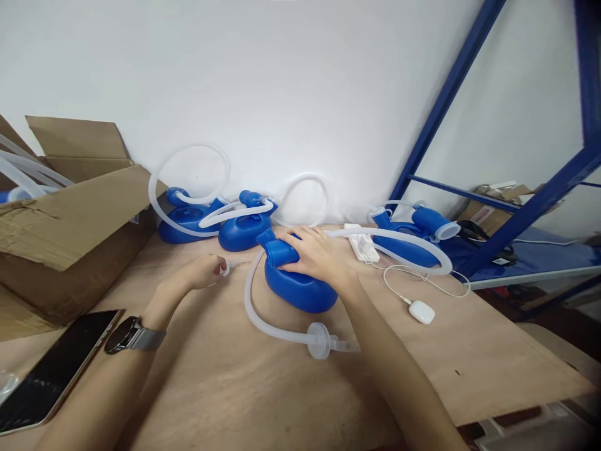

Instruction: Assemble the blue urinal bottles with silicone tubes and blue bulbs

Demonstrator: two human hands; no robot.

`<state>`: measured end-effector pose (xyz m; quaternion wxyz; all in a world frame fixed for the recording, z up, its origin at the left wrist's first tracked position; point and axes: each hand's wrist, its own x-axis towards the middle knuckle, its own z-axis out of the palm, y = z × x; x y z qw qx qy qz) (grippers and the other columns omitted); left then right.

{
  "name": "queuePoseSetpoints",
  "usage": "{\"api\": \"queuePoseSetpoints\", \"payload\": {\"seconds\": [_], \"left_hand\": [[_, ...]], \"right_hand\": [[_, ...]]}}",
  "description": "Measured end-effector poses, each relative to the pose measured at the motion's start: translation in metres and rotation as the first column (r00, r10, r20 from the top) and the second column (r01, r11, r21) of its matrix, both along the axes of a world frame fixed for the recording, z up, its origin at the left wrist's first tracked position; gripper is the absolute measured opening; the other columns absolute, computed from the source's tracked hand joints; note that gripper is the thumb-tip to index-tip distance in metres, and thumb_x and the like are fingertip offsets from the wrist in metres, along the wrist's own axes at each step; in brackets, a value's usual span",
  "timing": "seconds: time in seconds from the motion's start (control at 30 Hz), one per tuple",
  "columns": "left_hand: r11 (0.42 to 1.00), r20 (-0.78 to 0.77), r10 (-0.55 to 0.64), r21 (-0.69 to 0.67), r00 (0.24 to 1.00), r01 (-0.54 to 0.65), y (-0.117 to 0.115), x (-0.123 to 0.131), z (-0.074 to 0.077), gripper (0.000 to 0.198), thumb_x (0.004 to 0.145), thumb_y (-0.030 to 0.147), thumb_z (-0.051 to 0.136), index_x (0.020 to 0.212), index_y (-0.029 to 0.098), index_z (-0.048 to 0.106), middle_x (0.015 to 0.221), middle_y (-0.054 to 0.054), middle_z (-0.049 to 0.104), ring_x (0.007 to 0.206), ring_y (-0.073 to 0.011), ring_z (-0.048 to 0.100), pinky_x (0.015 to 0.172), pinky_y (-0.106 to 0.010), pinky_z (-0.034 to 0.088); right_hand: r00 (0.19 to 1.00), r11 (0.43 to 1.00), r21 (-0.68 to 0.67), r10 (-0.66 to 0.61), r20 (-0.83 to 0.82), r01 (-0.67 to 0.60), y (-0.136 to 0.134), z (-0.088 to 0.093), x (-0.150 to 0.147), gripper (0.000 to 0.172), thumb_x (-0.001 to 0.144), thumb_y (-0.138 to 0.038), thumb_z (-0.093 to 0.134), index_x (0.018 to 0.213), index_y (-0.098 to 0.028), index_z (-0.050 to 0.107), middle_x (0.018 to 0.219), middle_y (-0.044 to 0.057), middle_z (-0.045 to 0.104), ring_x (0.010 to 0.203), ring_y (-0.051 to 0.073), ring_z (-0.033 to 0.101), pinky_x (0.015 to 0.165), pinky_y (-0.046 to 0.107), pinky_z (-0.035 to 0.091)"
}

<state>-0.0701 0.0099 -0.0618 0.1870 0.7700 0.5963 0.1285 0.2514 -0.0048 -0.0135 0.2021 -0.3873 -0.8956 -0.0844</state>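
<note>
A blue plastic urinal bottle (303, 291) lies on its side at the middle of the table. My right hand (310, 254) is wrapped over its top, fingers closed around the body just behind the blue neck (278, 250). From near the neck a translucent white hose (253, 310) curves down to the front, ending in a round clear disc fitting (318, 341). Left of the bottle, my left hand (206, 271) is closed in a pinch on a small piece of clear plastic (226, 267), its exact shape too small to make out.
Two more blue bottles with hoses (188, 222) (244, 232) stand along the wall; another bottle (406, 247) lies right, by a white power strip (361, 244). A white charger puck (421, 312), a phone (56, 369), an open cardboard box (79, 225) and blue shelving (530, 266) surround them.
</note>
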Motion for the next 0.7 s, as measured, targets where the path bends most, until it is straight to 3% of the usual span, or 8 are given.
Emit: {"api": "queuePoseSetpoints", "payload": {"seconds": [0.1,0.2,0.27,0.33,0.4,0.53,0.63,0.7], "left_hand": [[1.0,-0.003,0.026,0.012,1.0,-0.026,-0.002,0.001,0.006,0.017,0.062,0.034,0.073,0.075,0.023,0.07,0.071,-0.007,0.069,0.07,-0.0257,0.061,0.067,-0.033,0.043],[1.0,0.063,-0.005,0.029,0.998,0.003,-0.013,0.011,0.022,0.041,0.074,0.047,0.071,0.107,0.022,0.074,0.09,-0.01,0.076,0.084,-0.029,0.069,0.076,-0.035,0.051],[0.995,0.239,-0.098,0.033,0.966,0.093,-0.028,0.026,0.037,0.067,0.079,0.055,0.073,0.138,0.024,0.063,0.119,-0.012,0.076,0.103,-0.0305,0.071,0.085,-0.036,0.056],[0.983,0.413,-0.174,0.022,0.894,0.181,-0.044,0.043,0.052,0.093,0.078,0.057,0.08,0.159,0.032,0.042,0.148,-0.011,0.063,0.119,-0.0321,0.068,0.087,-0.035,0.058],[0.981,0.425,-0.191,0.041,0.885,0.192,-0.057,0.058,0.065,0.103,0.075,0.059,0.083,0.163,0.033,0.037,0.151,-0.012,0.06,0.116,-0.0339,0.069,0.084,-0.036,0.059],[0.968,0.219,-0.214,0.179,0.952,0.177,-0.065,0.073,0.086,0.096,0.075,0.063,0.081,0.158,0.026,0.049,0.129,-0.012,0.073,0.102,-0.0357,0.071,0.086,-0.04,0.056],[0.942,0.199,-0.238,0.286,0.951,0.176,-0.066,0.069,0.105,0.09,0.076,0.063,0.079,0.154,0.027,0.055,0.137,-0.01,0.071,0.105,-0.0365,0.069,0.087,-0.04,0.055],[0.923,0.226,-0.239,0.355,0.944,0.149,-0.069,0.063,0.116,0.085,0.075,0.065,0.078,0.149,0.027,0.062,0.137,-0.009,0.071,0.106,-0.0362,0.07,0.088,-0.04,0.056]], "right_hand": [[1.0,1.0,-0.022,0.012,0.014,-0.012,-0.003,0.003,-0.003,0.06,0.088,-0.043,0.082,0.142,-0.026,0.061,0.138,0.012,0.066,0.128,0.032,0.06,0.106,0.047,0.046],[0.999,0.998,-0.037,0.048,0.021,-0.048,-0.007,0.003,-0.01,0.063,0.088,-0.043,0.083,0.144,-0.026,0.06,0.138,0.012,0.066,0.128,0.033,0.06,0.105,0.048,0.047],[0.998,0.997,-0.055,0.063,0.021,-0.062,-0.01,0.0,-0.017,0.068,0.087,-0.041,0.084,0.147,-0.025,0.057,0.137,0.013,0.066,0.127,0.034,0.061,0.104,0.049,0.048],[0.998,0.996,-0.061,0.066,0.007,-0.065,-0.013,-0.003,-0.024,0.072,0.086,-0.037,0.084,0.149,-0.02,0.052,0.137,0.014,0.067,0.126,0.034,0.062,0.103,0.049,0.049],[0.996,0.996,-0.042,0.079,-0.034,-0.08,-0.014,-0.005,-0.03,0.073,0.087,-0.037,0.083,0.148,-0.014,0.051,0.136,0.017,0.067,0.126,0.035,0.062,0.104,0.05,0.049],[0.967,0.982,0.05,0.188,-0.173,-0.182,-0.019,0.002,-0.033,0.062,0.09,-0.038,0.078,0.142,-0.015,0.051,0.138,0.018,0.065,0.131,0.034,0.057,0.109,0.051,0.048],[0.908,0.95,0.169,0.303,-0.289,-0.263,-0.03,0.018,-0.026,0.045,0.095,-0.04,0.072,0.131,-0.019,0.055,0.144,0.016,0.06,0.141,0.03,0.048,0.116,0.05,0.044],[0.859,0.939,0.259,0.317,-0.401,-0.226,-0.04,0.029,-0.019,0.026,0.099,-0.043,0.064,0.115,-0.023,0.06,0.133,0.012,0.066,0.133,0.029,0.054,0.113,0.051,0.046]]}}
